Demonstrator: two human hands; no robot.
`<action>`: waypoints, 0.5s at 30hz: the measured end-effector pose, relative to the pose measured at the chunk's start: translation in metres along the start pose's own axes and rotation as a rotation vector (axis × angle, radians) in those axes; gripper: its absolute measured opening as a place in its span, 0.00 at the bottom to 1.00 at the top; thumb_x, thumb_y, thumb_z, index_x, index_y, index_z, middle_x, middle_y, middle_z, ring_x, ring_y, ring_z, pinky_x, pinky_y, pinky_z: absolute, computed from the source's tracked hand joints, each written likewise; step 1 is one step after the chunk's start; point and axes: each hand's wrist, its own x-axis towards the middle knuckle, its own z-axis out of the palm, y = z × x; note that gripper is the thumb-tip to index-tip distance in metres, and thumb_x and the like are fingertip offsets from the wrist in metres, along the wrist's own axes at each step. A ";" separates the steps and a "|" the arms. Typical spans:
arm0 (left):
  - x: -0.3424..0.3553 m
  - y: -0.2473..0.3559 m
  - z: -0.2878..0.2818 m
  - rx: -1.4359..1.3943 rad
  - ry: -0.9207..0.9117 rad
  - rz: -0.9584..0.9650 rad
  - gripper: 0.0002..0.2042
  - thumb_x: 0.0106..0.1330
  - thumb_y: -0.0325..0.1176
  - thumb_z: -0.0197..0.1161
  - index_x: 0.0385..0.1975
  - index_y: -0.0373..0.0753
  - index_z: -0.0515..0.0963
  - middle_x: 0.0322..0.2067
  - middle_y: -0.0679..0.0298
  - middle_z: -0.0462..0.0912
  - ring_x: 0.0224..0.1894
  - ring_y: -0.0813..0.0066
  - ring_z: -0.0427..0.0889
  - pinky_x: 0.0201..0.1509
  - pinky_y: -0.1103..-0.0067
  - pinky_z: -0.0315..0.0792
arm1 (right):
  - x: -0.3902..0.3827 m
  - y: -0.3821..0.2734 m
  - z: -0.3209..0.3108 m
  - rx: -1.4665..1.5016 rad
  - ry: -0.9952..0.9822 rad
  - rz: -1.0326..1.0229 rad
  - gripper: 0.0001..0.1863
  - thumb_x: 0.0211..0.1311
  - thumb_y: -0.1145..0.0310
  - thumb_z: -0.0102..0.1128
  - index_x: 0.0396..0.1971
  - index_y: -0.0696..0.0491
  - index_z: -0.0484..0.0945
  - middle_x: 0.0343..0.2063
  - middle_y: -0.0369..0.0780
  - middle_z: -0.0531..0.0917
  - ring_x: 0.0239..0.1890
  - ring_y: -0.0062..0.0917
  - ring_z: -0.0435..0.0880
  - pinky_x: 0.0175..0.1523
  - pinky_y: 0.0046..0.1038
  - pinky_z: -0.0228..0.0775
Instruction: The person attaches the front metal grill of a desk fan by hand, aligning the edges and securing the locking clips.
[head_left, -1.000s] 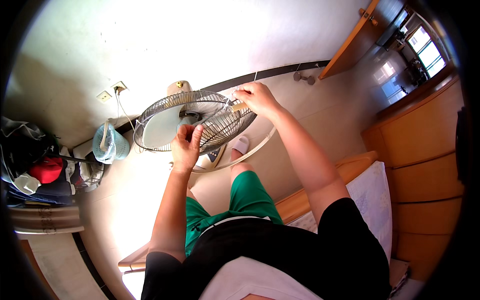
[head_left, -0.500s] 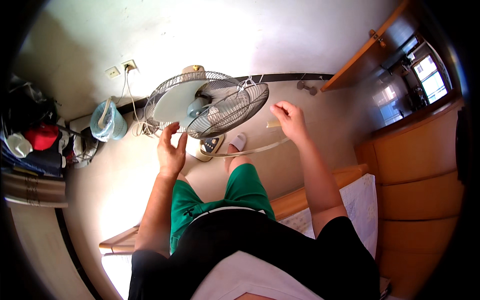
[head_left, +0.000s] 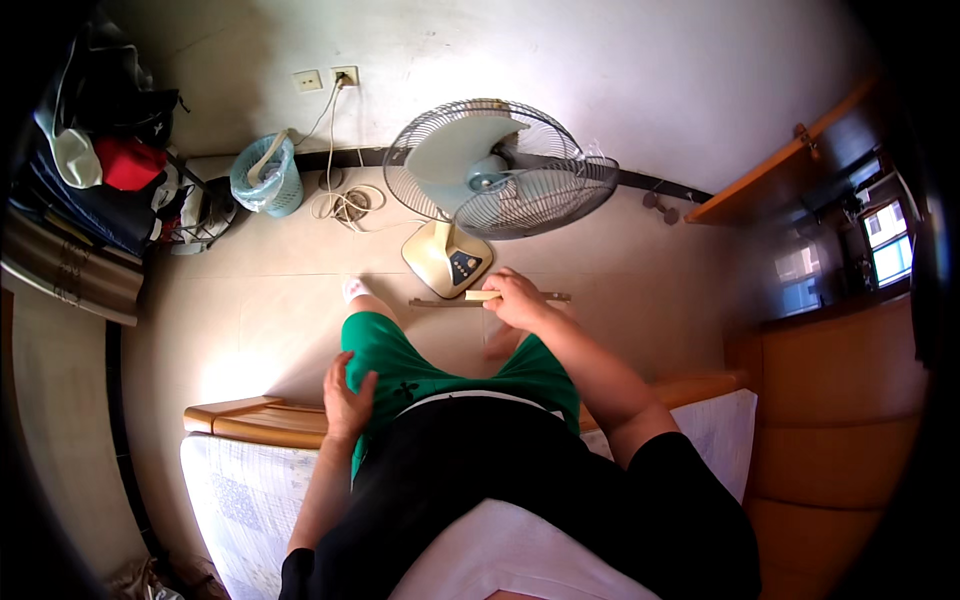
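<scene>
A pedestal fan (head_left: 487, 178) stands before me, its pale blades partly uncovered. The front wire grille (head_left: 540, 200) tilts out from the rear one, toward the right. My right hand (head_left: 515, 298) is closed on a short pale-yellow piece (head_left: 482, 295) just in front of the fan's beige base (head_left: 445, 258). A long thin band (head_left: 435, 302) runs to both sides of that hand, seen nearly edge-on. Whether band and pale piece are one part, I cannot tell. Beside my left thigh is my left hand (head_left: 348, 400), empty with its fingers apart.
A blue bin (head_left: 268, 180) stands left of the fan by the wall, near a coiled cord (head_left: 350, 205) running to a socket (head_left: 344, 77). Piled clothes (head_left: 110, 165) are far left. A dumbbell (head_left: 660, 207) lies by the wall. Behind me is a bed (head_left: 235, 510) with a wooden edge.
My right hand has come down and left with the pale piece, from beside the grille to before the base. My left hand has dropped from the grille to my thigh. The view has shifted.
</scene>
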 end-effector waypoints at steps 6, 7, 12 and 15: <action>-0.009 -0.001 0.030 0.338 -0.261 -0.077 0.32 0.57 0.51 0.68 0.60 0.44 0.72 0.69 0.49 0.60 0.72 0.50 0.56 0.72 0.54 0.50 | 0.048 0.003 0.071 0.006 0.017 0.152 0.12 0.54 0.66 0.68 0.36 0.51 0.78 0.40 0.42 0.81 0.46 0.41 0.80 0.48 0.40 0.72; -0.007 -0.002 0.027 0.323 -0.266 -0.077 0.32 0.57 0.52 0.68 0.60 0.45 0.73 0.69 0.49 0.61 0.72 0.50 0.56 0.71 0.54 0.51 | 0.060 0.008 0.088 0.048 0.015 0.181 0.12 0.54 0.65 0.68 0.36 0.51 0.77 0.39 0.43 0.81 0.45 0.42 0.80 0.47 0.41 0.72; 0.012 -0.015 0.024 0.274 -0.259 -0.054 0.29 0.55 0.50 0.69 0.56 0.47 0.76 0.66 0.53 0.66 0.68 0.52 0.62 0.69 0.55 0.54 | 0.131 0.013 0.172 0.144 0.064 0.335 0.13 0.61 0.64 0.64 0.39 0.51 0.72 0.34 0.48 0.83 0.36 0.47 0.81 0.42 0.42 0.73; 0.032 -0.008 0.010 0.251 -0.305 -0.093 0.26 0.54 0.49 0.69 0.53 0.48 0.78 0.64 0.55 0.68 0.65 0.53 0.64 0.67 0.57 0.57 | 0.185 0.046 0.233 0.295 0.147 0.488 0.10 0.66 0.65 0.60 0.38 0.52 0.69 0.27 0.42 0.81 0.30 0.33 0.82 0.36 0.35 0.75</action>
